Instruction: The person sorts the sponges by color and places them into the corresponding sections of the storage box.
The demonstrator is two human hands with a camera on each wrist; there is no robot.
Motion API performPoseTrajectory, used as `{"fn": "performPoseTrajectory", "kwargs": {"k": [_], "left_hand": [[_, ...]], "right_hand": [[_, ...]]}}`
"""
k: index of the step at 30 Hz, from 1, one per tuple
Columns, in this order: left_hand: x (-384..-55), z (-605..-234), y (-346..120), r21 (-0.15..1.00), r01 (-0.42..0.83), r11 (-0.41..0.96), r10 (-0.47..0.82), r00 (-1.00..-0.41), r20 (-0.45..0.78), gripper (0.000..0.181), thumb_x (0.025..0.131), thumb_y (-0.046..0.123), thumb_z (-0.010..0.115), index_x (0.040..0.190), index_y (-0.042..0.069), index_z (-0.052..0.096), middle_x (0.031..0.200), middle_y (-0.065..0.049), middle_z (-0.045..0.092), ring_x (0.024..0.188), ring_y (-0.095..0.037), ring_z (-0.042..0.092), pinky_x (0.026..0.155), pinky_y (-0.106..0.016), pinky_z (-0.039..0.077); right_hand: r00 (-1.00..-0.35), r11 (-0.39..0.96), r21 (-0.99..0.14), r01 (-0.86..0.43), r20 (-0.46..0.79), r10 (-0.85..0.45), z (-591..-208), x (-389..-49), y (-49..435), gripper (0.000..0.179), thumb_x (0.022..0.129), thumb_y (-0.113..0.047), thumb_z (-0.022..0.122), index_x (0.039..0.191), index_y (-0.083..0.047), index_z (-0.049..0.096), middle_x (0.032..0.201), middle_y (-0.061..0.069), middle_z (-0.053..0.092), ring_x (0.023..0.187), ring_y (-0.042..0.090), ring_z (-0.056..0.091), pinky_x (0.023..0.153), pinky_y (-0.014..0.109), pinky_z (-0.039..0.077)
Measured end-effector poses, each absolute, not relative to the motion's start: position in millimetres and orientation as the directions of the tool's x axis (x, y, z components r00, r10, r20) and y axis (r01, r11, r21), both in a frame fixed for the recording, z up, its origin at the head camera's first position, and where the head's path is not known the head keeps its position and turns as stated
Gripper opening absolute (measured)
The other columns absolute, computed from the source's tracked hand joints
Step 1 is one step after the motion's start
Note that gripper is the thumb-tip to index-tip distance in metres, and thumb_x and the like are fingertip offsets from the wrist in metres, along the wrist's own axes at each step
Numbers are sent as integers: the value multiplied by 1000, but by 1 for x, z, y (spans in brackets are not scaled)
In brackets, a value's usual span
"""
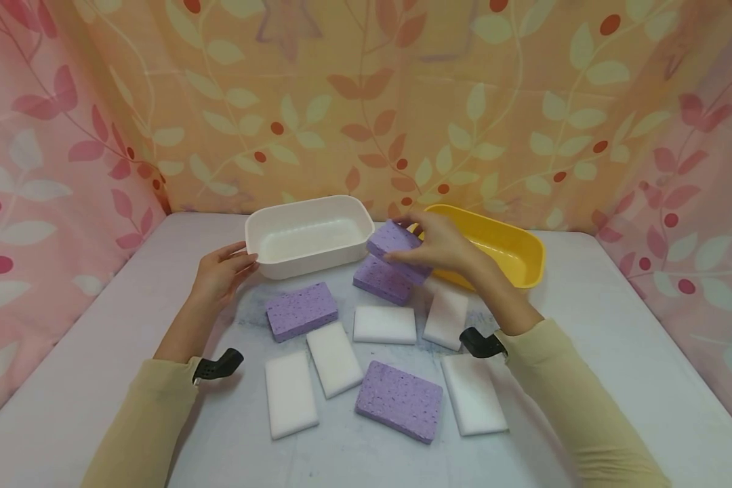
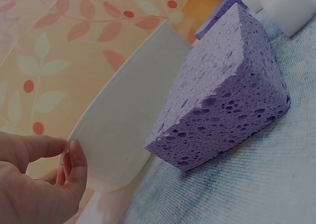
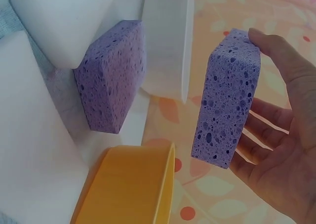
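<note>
My right hand (image 1: 442, 238) grips a purple sponge (image 1: 396, 244) by its edges, raised between the two tubs. In the right wrist view that sponge (image 3: 227, 100) sits between thumb and fingers. Below it on the table lies another purple sponge (image 1: 379, 279). At the left end of the white tub (image 1: 317, 261), my left hand (image 1: 222, 271) pinches the rim between thumb and fingers, as the left wrist view shows at the tub wall (image 2: 123, 110). Just in front of that tub rests a purple sponge (image 1: 301, 310). The yellow tub (image 1: 518, 254) stands behind my right forearm.
Several white sponges lie about the table, among them one in the middle (image 1: 384, 325) and one at the front left (image 1: 291, 396). A further purple sponge (image 1: 399, 401) lies nearest me. Patterned cloth (image 1: 366, 102) hangs behind and at both sides of the table (image 1: 207, 447).
</note>
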State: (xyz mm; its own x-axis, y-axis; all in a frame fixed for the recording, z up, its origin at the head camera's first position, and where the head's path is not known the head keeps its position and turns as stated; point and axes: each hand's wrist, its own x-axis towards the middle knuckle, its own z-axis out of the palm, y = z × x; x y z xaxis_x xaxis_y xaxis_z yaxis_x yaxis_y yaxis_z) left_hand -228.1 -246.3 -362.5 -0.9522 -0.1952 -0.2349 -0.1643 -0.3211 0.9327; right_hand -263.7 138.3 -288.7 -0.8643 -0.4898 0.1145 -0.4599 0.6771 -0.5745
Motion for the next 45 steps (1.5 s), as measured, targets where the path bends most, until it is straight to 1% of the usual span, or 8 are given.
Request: {"fn": "performPoseTrajectory", "kwargs": {"k": [5,9,17,25,30,34,38,45], "left_hand": [[-230,-363,-246,932,-177,-315,-191,-951,-245,68,100,-8,63,161,-6,32,87,6,69,79,-6,71,75,-17,62],[-231,-363,-246,925,-184,-333,-183,-949,-255,69,100,-9,62,162,-6,32,85,5,69,78,-7,71,75,-17,62],[-232,-363,-245,926,-173,-335,-177,-954,-242,68,100,-10,61,161,-8,30,83,5,69,73,-5,70,73,-16,62],[-233,-364,-245,925,-174,-339,-181,-952,-246,68,100,-10,62,161,-8,32,84,5,69,75,-6,70,73,-17,62],[-233,-367,-249,919,-171,-356,-177,-953,-246,68,99,-10,63,160,-7,33,85,4,70,76,-7,70,73,-17,62],[-232,-366,-250,918,-178,-353,-176,-952,-252,69,100,-9,63,161,-6,32,85,5,70,76,-6,70,72,-17,62],[-231,-364,-250,917,-190,-350,-172,-949,-263,70,100,-9,63,162,-5,32,86,5,70,76,-6,70,73,-17,62],[-230,-362,-250,916,-196,-349,-166,-949,-267,71,100,-8,63,163,-4,31,87,5,71,77,-6,71,74,-17,62]], "right_hand": [[-866,674,-582,-455,115,-486,-292,-269,132,72,84,-36,90,143,-5,61,136,15,66,115,35,62,98,46,58],[-870,668,-595,-447,115,-480,-294,-273,126,70,85,-36,89,142,-6,62,136,15,65,115,34,61,97,45,57],[-861,653,-588,-478,167,-480,-301,-285,112,63,85,-32,90,135,-1,65,126,17,69,114,32,63,95,44,57],[-892,680,-613,-403,95,-443,-300,-289,96,70,88,-37,87,143,-3,61,133,17,66,117,32,62,104,45,54],[-886,682,-602,-414,94,-455,-300,-295,83,73,89,-36,86,146,-1,57,138,19,64,122,33,60,109,45,51],[-889,686,-603,-408,90,-449,-300,-301,74,76,89,-37,86,147,3,55,141,21,62,126,33,59,114,44,48],[-898,705,-591,-392,83,-431,-298,-305,67,78,89,-37,86,146,6,55,142,22,62,126,34,59,114,43,48],[-919,731,-594,-337,40,-391,-297,-314,58,79,90,-43,84,149,2,54,143,18,61,122,29,59,109,40,52]]}}
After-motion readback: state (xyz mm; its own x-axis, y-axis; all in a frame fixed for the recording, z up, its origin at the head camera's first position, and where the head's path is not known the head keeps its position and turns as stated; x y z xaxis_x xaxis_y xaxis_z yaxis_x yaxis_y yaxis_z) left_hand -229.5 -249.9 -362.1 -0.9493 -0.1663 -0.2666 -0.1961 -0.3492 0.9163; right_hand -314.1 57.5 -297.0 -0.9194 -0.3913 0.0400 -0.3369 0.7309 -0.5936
